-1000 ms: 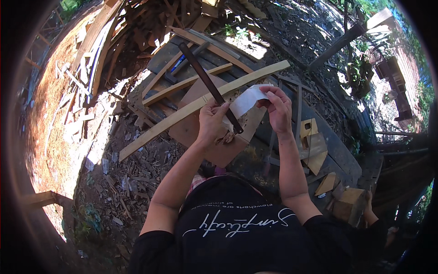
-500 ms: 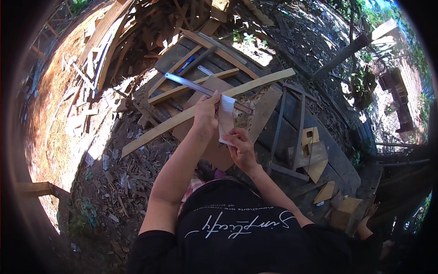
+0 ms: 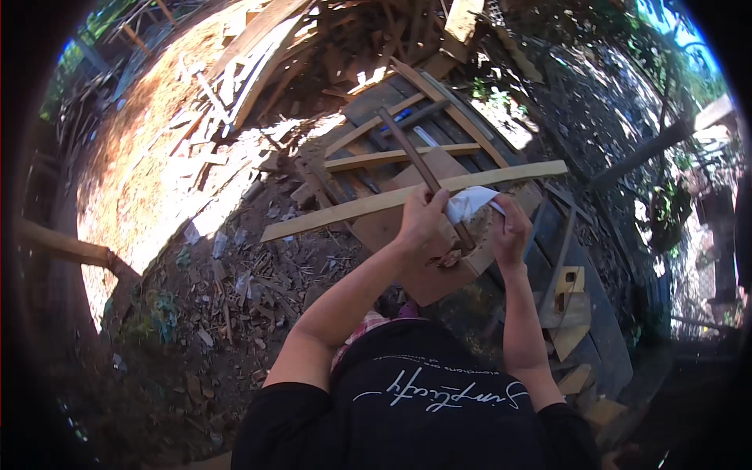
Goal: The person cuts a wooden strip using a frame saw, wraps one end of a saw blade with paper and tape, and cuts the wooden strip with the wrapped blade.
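The left hand, near the centre of the frame, grips a long narrow strip, thumb uppermost. The strip slants from the upper centre down to the right, its lower end over a brown board. A creased white sheet lies across the strip just right of the left thumb; whether paper or cloth cannot be told. The right hand, right of centre, is closed, pinching the sheet's right end between thumb and fingers.

A pale batten crosses the middle of the frame beyond the left hand, rising to the right. A shorter wooden slat and a small blue item lie farther up the dark worktop. A yellowish wooden piece with a hole sits at right. Loose timber is heaped at the upper left; debris covers the ground at left.
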